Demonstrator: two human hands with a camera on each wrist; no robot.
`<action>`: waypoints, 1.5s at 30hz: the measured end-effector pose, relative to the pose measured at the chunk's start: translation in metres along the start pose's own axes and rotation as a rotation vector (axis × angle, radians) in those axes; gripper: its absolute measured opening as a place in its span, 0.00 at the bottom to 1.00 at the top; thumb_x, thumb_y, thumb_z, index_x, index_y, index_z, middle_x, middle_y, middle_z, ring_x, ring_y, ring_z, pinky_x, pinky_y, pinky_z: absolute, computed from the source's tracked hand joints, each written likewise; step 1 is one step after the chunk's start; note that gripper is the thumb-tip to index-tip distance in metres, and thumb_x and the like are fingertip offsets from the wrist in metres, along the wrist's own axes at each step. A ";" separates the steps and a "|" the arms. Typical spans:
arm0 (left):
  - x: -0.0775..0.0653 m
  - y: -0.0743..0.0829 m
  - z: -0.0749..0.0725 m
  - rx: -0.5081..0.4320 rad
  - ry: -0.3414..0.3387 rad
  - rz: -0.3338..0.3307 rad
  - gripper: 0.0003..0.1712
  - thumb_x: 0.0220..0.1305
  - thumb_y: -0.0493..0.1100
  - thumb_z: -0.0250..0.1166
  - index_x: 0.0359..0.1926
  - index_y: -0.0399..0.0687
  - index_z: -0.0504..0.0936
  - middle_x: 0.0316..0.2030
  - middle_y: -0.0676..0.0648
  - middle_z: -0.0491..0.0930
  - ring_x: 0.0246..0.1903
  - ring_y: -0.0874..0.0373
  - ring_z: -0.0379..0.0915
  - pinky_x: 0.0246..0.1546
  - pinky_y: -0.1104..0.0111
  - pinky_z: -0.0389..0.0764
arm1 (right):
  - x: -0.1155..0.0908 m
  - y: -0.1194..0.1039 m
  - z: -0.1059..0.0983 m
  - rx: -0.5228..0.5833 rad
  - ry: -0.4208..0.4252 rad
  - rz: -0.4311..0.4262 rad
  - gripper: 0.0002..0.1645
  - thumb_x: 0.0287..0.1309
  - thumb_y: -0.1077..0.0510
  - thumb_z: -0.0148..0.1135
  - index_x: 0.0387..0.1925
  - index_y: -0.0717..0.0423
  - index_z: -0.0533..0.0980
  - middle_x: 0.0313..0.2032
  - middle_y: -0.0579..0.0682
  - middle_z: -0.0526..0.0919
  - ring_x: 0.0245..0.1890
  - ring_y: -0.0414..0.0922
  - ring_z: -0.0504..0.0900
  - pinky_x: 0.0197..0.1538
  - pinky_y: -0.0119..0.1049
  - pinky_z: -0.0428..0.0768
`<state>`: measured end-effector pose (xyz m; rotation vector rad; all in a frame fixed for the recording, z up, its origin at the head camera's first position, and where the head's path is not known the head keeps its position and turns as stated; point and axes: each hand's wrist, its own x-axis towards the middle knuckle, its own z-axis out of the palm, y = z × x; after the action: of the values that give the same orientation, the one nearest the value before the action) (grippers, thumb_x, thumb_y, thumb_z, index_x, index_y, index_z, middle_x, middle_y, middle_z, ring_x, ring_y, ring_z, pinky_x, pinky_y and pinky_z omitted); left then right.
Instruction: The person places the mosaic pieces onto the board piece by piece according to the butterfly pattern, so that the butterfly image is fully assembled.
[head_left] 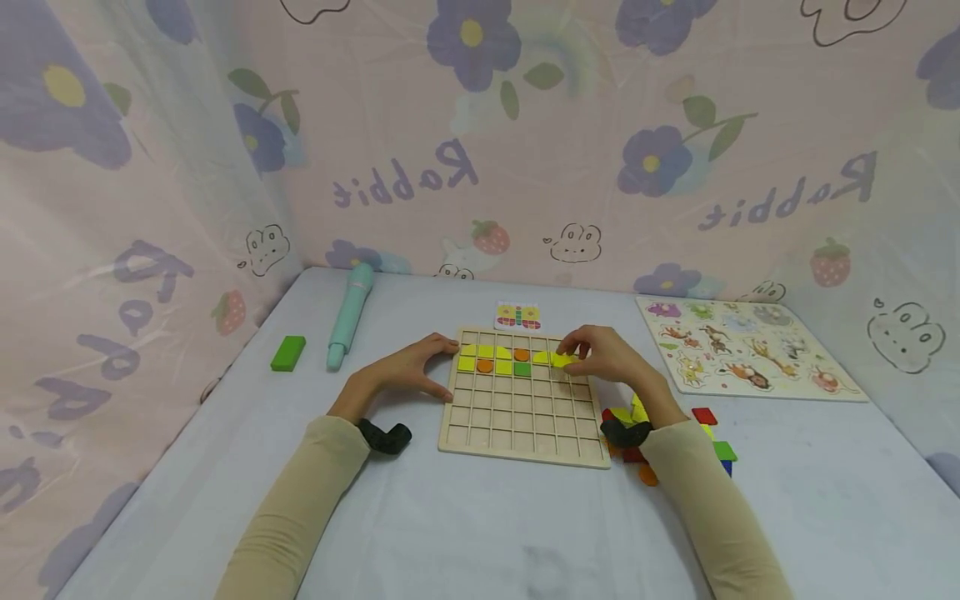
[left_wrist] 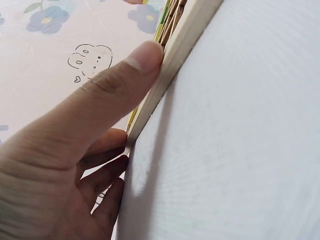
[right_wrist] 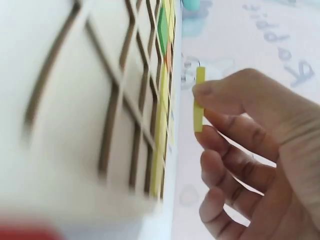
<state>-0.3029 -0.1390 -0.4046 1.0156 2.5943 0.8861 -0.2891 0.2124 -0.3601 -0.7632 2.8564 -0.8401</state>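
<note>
A square wooden grid board [head_left: 517,421] lies on the table between the two hands. Yellow pieces [head_left: 486,351], orange discs [head_left: 485,366] and a green square [head_left: 522,369] fill cells in its far rows. The left hand [head_left: 405,367] rests at the board's left edge, its thumb [left_wrist: 147,57] and fingertips against the rim. Above the far right cells, the right hand [head_left: 609,354] pinches a thin yellow tile [right_wrist: 199,120] between thumb and finger. In the right wrist view this tile is apart from the board. A small picture card [head_left: 517,317] lies just beyond the board.
Loose coloured pieces [head_left: 703,415] lie to the board's right, partly hidden by the right forearm. An animal puzzle board [head_left: 757,354] occupies the far right. At the far left are a green block [head_left: 288,353] and a turquoise stick-shaped object [head_left: 350,318]. A printed curtain stands behind the table.
</note>
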 end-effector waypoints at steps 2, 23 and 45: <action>0.001 0.000 0.001 0.002 -0.001 0.004 0.50 0.43 0.55 0.75 0.65 0.42 0.64 0.64 0.46 0.61 0.67 0.53 0.52 0.68 0.59 0.53 | 0.006 -0.006 0.006 0.007 -0.036 -0.002 0.15 0.46 0.61 0.70 0.39 0.59 0.81 0.35 0.50 0.81 0.32 0.46 0.74 0.36 0.35 0.75; 0.002 0.002 0.002 0.002 -0.007 0.006 0.49 0.44 0.54 0.75 0.65 0.41 0.65 0.63 0.46 0.61 0.66 0.53 0.53 0.68 0.58 0.53 | 0.016 -0.011 0.023 -0.001 -0.068 0.008 0.11 0.45 0.59 0.72 0.34 0.56 0.82 0.31 0.47 0.81 0.28 0.43 0.74 0.34 0.34 0.75; 0.002 -0.003 0.001 0.027 0.002 -0.001 0.49 0.43 0.55 0.75 0.65 0.42 0.65 0.64 0.46 0.61 0.67 0.52 0.52 0.68 0.59 0.53 | -0.041 0.021 -0.027 -0.074 0.048 -0.023 0.11 0.52 0.59 0.68 0.38 0.57 0.81 0.30 0.45 0.80 0.29 0.42 0.74 0.32 0.32 0.75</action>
<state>-0.3054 -0.1386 -0.4074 1.0208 2.6144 0.8545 -0.2680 0.2599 -0.3512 -0.7962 2.9417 -0.7692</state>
